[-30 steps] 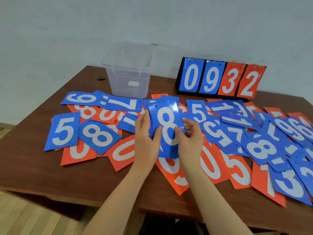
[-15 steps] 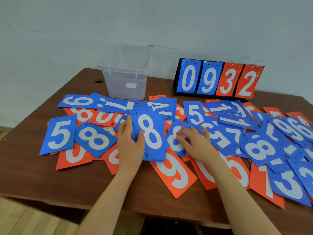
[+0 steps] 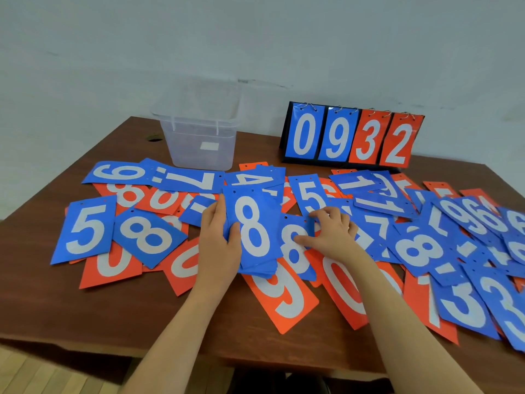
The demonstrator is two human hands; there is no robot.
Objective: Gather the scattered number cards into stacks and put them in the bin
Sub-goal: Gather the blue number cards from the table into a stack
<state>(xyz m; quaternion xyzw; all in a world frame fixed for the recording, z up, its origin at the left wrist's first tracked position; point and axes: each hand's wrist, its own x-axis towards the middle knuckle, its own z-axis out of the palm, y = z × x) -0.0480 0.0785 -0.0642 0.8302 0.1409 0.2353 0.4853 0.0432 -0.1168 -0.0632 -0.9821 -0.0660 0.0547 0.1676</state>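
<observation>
Nearest the lower edge of the frame we see two bare forearms reaching up over the front edge of the brown table [image 3: 85,314]. Just above them, an orange 9 card [image 3: 287,297] lies at a slant in the lower centre, with an orange 0 card [image 3: 345,291] beside it to the right.

In the middle of the frame the left hand [image 3: 218,245] grips a stack of blue cards [image 3: 251,231] by its left edge, thumb curled onto the face and fingers behind; the top card shows a white 8, and the stack's lower end rests on the cards below. Right of it, the right hand [image 3: 331,234] lies flat with its fingers spread and pressing on a blue 8 card [image 3: 295,245], which sits on the heap, partly tucked behind the stack.

The rest of the number cards [image 3: 420,245] lie scattered across the table in overlapping blue and orange layers (thickest toward the right edge). At the left sit a blue 5 card [image 3: 85,228] and a tilted blue 8 [image 3: 147,237].

Further back, upper left of centre, the clear plastic bin [image 3: 199,137] stands upright on the table; we cannot make out any cards inside it. At the upper right a flip scoreboard [image 3: 352,137] stands showing 0 9 3 2, against a pale wall [image 3: 255,38].
</observation>
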